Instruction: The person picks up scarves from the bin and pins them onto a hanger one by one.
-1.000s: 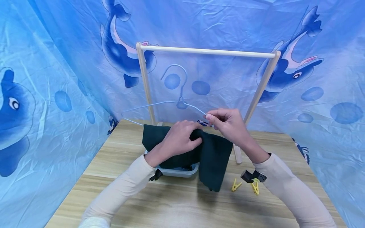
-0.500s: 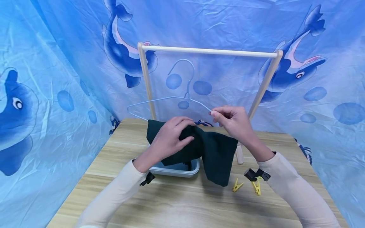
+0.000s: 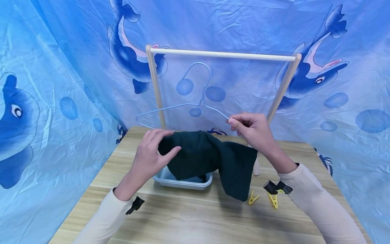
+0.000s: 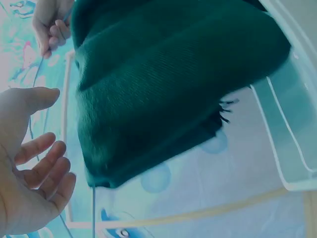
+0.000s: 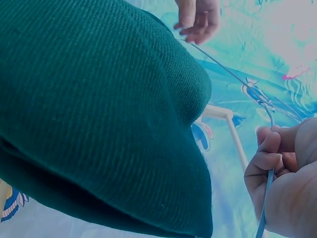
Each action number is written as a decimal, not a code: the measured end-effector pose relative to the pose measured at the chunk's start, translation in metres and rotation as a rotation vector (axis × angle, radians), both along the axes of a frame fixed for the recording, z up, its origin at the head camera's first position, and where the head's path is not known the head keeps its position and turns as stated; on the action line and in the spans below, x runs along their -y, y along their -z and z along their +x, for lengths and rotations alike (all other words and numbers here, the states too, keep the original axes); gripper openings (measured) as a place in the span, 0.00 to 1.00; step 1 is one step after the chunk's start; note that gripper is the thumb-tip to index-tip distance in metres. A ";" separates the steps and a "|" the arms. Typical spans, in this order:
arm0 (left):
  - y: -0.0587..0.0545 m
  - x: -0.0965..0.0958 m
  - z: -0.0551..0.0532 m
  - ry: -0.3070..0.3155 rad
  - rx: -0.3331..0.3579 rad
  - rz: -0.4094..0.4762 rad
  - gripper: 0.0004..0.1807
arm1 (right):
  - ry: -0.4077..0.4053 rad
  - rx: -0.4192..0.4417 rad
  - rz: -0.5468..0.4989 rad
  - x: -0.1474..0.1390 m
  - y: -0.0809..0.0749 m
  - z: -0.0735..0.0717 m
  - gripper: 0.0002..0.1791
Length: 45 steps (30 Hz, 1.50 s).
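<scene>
A dark green knitted scarf (image 3: 195, 156) with a fringe (image 4: 227, 110) hangs folded over the lower bar of a pale blue wire hanger (image 3: 202, 101). My right hand (image 3: 254, 130) pinches the hanger's right shoulder between thumb and fingers, holding it up; in the right wrist view its fingers curl round the wire. Beside the scarf's left end is my left hand (image 3: 149, 152), thumb and fingers spread. In the left wrist view this hand (image 4: 29, 163) is apart from the cloth, fingers loosely bent, with hanger wire passing behind them. The scarf hides most of the lower bar.
Under the scarf stands a light blue plastic basin (image 3: 182, 184) with something dark inside. Two yellow clothespins (image 3: 252, 198) lie on the wooden table (image 3: 182, 217) at right. Behind the hanger stands a wooden rack with a white rail (image 3: 222, 54), before a blue dolphin-print curtain (image 3: 250, 27).
My left hand has come away from the scarf's middle and moved left to its end. The hanger, held by my right hand, has shifted up and right, the scarf with it.
</scene>
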<state>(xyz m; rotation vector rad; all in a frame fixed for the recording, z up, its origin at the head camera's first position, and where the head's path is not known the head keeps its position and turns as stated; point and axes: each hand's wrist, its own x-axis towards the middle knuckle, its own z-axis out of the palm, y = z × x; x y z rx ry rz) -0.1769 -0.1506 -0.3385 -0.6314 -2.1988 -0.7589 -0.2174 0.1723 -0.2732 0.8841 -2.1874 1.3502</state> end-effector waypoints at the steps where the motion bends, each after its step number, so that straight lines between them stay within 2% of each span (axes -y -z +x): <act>1: 0.002 0.003 0.001 -0.018 0.005 0.001 0.28 | 0.000 0.001 -0.001 0.000 0.000 0.000 0.08; 5: 0.012 0.012 0.003 -0.081 0.027 0.012 0.31 | 0.003 0.002 -0.005 -0.003 0.002 -0.001 0.08; 8: 0.019 0.017 0.002 -0.126 0.080 0.027 0.34 | 0.010 0.003 -0.003 -0.005 0.002 -0.001 0.08; 10: 0.024 0.019 0.001 -0.165 0.158 0.033 0.36 | 0.013 0.004 -0.001 -0.006 0.002 -0.001 0.08; 12: 0.029 0.020 -0.001 -0.200 0.264 0.033 0.37 | 0.017 0.007 0.002 -0.007 0.002 0.000 0.08; 15: 0.036 0.019 -0.003 -0.221 0.417 0.021 0.36 | 0.025 0.009 0.007 -0.008 0.002 0.000 0.08; 18: 0.038 0.017 -0.005 -0.193 0.498 0.033 0.33 | 0.030 0.009 0.009 -0.009 0.002 0.001 0.08; 20: 0.038 0.015 -0.006 -0.159 0.535 0.079 0.30 | 0.029 0.009 0.007 -0.009 0.002 0.001 0.08; 26: 0.034 0.010 -0.009 -0.036 0.650 0.322 0.24 | 0.026 0.011 -0.001 -0.010 0.006 0.000 0.08; 29: 0.032 0.008 -0.010 0.028 0.629 0.406 0.20 | 0.019 0.013 -0.001 -0.011 0.008 0.000 0.08; 33: 0.028 0.005 -0.008 0.108 0.509 0.416 0.13 | 0.017 0.019 0.007 -0.011 0.010 0.000 0.07; 38: 0.018 0.004 -0.007 0.207 0.367 0.354 0.08 | 0.028 0.027 0.011 -0.010 0.010 0.001 0.07; 41: 0.010 0.005 -0.007 0.246 0.324 0.308 0.08 | 0.031 0.031 0.009 -0.010 0.009 0.002 0.07; 45: -0.004 0.007 -0.007 0.269 0.298 0.252 0.08 | 0.027 0.033 0.008 -0.009 0.009 0.002 0.07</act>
